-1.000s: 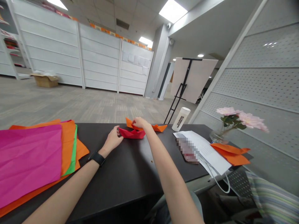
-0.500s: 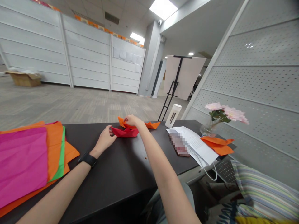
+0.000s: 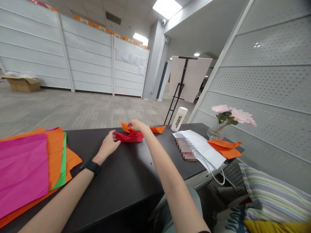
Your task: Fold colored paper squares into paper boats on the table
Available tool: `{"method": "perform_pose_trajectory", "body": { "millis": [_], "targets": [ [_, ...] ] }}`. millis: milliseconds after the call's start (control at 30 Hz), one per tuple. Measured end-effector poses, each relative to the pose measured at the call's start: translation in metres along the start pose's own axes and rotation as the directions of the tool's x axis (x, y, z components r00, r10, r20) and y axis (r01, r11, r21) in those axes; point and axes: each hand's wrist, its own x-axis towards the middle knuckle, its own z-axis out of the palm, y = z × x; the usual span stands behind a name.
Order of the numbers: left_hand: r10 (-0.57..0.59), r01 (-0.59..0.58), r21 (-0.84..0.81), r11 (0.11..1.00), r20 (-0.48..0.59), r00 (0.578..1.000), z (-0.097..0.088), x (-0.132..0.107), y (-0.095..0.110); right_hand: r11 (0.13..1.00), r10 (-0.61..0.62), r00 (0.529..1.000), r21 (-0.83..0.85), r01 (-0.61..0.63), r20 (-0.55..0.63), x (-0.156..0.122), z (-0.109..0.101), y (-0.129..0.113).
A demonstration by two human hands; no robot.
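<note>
A red folded paper boat (image 3: 128, 138) sits on the dark table. At its left end is my left hand (image 3: 109, 143), fingers and thumb closed around the tip. Just behind it lies an orange paper boat (image 3: 124, 127), partly covered by the red one. My right hand (image 3: 137, 125) reaches over from the right, its fingers pinched on the orange boat near its left part; the fingertips are partly hidden. To the right of my right wrist, another orange paper boat (image 3: 158, 129) shows near the table's far edge.
Coloured paper sheets (image 3: 23, 174) lie stacked at the left. On the right are a white canister (image 3: 179, 119), printed papers (image 3: 206, 149), a blurred-out flat item (image 3: 186, 149), a folded orange paper (image 3: 224, 149), a glass vase with pink flowers (image 3: 215, 132) and a white cable (image 3: 222, 181).
The view has shifted slightly. Both hands and the paper boats keep almost the same places relative to one another.
</note>
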Motion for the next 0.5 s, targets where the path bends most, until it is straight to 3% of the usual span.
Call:
{"method": "perform_pose_trajectory", "body": {
  "millis": [133,267,400,500],
  "targets": [
    [0.017,-0.017,0.025,1.000,0.004,1.000,0.000,0.001,-0.001,1.000,-0.018,0.997,0.007,0.019,-0.080,-0.008,-0.002,-0.005],
    [0.052,-0.051,0.090,0.995,-0.003,0.999,0.001,0.000,0.001,0.999,-0.045,0.963,0.016,0.051,-0.267,-0.028,-0.001,-0.011],
    [0.139,-0.122,0.239,0.963,-0.054,0.989,-0.005,-0.009,0.009,0.997,-0.046,0.866,0.036,0.074,-0.498,-0.056,0.011,-0.016],
    [0.265,-0.205,0.419,0.885,-0.089,0.960,-0.018,-0.021,0.018,0.994,-0.033,0.784,0.063,0.092,-0.620,-0.077,0.023,-0.014]
  ]
}}
